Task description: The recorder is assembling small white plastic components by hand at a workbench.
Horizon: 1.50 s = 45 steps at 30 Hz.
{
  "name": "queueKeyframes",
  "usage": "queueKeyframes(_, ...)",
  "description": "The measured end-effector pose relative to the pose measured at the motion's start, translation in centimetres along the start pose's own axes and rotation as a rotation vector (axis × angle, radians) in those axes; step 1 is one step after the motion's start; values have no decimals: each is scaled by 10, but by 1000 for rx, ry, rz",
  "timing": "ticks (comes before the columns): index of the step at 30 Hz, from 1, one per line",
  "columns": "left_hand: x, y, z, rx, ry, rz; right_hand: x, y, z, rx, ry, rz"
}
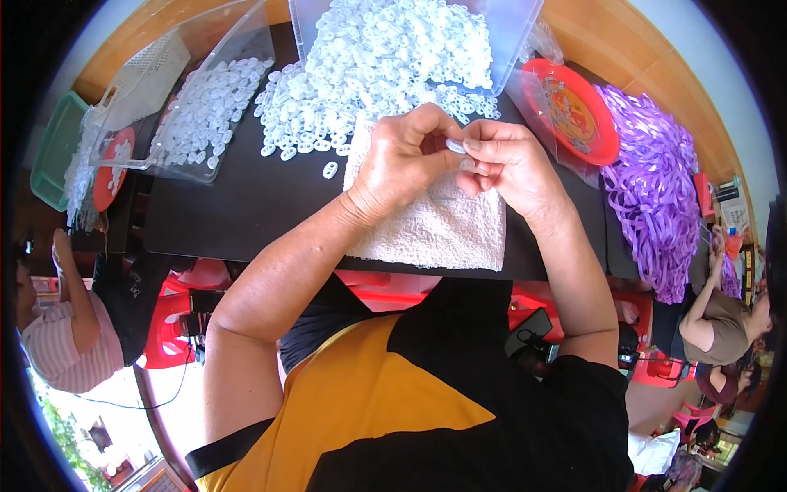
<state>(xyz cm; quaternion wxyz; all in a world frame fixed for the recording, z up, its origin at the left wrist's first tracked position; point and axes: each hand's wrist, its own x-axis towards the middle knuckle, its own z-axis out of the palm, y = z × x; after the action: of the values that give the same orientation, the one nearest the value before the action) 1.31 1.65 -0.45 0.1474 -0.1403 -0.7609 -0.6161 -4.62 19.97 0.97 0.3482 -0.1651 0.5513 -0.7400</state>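
Above a white towel point(434, 234) on the dark table, my two hands meet fingertip to fingertip. Between them is a small pale plastic oval piece point(455, 147). My left hand point(402, 156) pinches it from the left, thumb and forefinger closed. My right hand point(512, 164) closes on its other side, with the thumb on top and the other fingers curled below. The fingers partly cover the piece. Just beyond my hands lies a heap of similar two-holed pieces point(320, 102), spilling from a clear plastic bin point(507, 57). One loose piece point(329, 170) sits left of the towel.
To the left is a clear tray point(201, 164) with more pieces, then a green basket point(57, 148). A red round tray point(607, 135) stands at the right, beside a big pile of purple ribbon point(652, 180). Other people sit at both sides.
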Motion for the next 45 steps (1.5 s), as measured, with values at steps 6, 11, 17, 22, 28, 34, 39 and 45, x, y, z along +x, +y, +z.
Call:
queueKeyframes(6,-1,3,0,-4,-17,3,0,-2,0,31,20,27)
queueKeyframes(11,-1,6,1,-84,-30,-31,-1,-2,0,-3,33,17)
queueKeyframes(17,-2,4,0,-88,-32,-27,-3,-2,7,-70,84,-25)
queueKeyframes(22,-3,3,-1,-121,-19,-44,-3,-2,9,-73,76,-15)
queueKeyframes(28,-4,4,-1,-187,-14,-91,-1,2,8,-65,59,-33)
queueKeyframes(34,-2,2,-2,-190,-57,-156,-2,4,6,50,41,-20)
queueKeyframes(39,-3,-2,1,-326,10,-83,-4,-3,12,124,14,4)
queueKeyframes(45,-1,3,2,-188,-21,-34,-4,-1,6,65,11,33)
